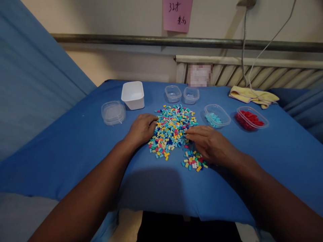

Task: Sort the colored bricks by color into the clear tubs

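Note:
A wide heap of small toy building bricks (pixel 171 129) in blue, turquoise, yellow, pink, white and green lies mid-table. My left hand (pixel 143 128) rests against the heap's left edge, its fingers loosely bent and apart from the thumb, holding nothing that I can see. From the right, my right hand (pixel 210 141) reaches in with fingers stretched out, their tips touching the heap's right side. No brick shows between them, though the palm side is hidden. Partly under that hand lies a smaller group of mixed bricks (pixel 193 160), close to the table's front.
Right of the heap stand a clear tub with turquoise bricks (pixel 214 120) and another with red bricks (pixel 249 119). Two clear tubs (pixel 173 94) stand behind it. Stacked clear lids (pixel 113 113) and a white container (pixel 133 95) are left; a yellow cloth (pixel 252 95) lies back right.

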The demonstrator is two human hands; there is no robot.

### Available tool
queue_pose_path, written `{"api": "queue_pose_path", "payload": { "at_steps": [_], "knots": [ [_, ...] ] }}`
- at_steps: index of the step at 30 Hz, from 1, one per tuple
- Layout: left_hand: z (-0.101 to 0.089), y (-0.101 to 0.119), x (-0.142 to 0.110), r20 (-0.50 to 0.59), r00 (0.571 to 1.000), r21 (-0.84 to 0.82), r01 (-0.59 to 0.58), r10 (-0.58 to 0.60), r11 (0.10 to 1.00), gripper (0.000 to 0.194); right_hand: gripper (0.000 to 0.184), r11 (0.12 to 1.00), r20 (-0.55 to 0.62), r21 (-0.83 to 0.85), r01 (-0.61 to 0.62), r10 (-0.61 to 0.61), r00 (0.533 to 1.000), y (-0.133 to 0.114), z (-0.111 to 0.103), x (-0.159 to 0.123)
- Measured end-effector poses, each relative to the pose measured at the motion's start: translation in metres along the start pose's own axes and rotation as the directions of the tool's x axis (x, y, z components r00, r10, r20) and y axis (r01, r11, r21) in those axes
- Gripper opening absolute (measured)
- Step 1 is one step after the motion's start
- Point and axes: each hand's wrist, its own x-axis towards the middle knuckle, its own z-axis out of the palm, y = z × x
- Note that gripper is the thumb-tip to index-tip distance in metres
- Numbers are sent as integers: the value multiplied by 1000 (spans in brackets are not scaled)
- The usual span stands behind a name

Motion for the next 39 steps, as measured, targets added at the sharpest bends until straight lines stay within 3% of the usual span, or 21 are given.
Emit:
{"api": "queue_pose_path", "payload": {
  "at_steps": [5,10,13,17,19,21,25,34,39],
  "knots": [
    [0,0,1,3,1000,16,7,-7,1000,38,19,997,68,-35,-71,73,995,-6,3,11],
    [0,1,0,4,1000,30,8,-8,1000,39,23,976,131,-41,-214,218,967,-3,7,8],
    [0,1,-1,11,1000,23,4,-4,1000,38,21,972,130,-28,-235,237,963,-2,3,3],
    [-5,12,-3,-132,991,-12,2,-3,1000,34,21,980,92,7,-198,197,976,-2,2,1],
    [-9,23,-5,-215,975,-34,-71,62,997,32,24,981,73,15,-191,189,979,-2,5,2],
    [-10,37,-7,-161,967,-45,-206,196,978,27,27,981,59,19,-195,193,979,-1,8,4],
    [-7,58,-12,61,913,-43,-401,403,915,23,23,988,90,24,-156,153,984,1,14,7],
    [-12,75,-17,172,814,-59,-553,554,831,22,15,988,132,-6,-156,155,979,-8,6,7],
    [-16,77,-19,198,797,-89,-565,570,820,21,19,994,196,-21,-108,110,974,-12,-6,3]
  ]
}}
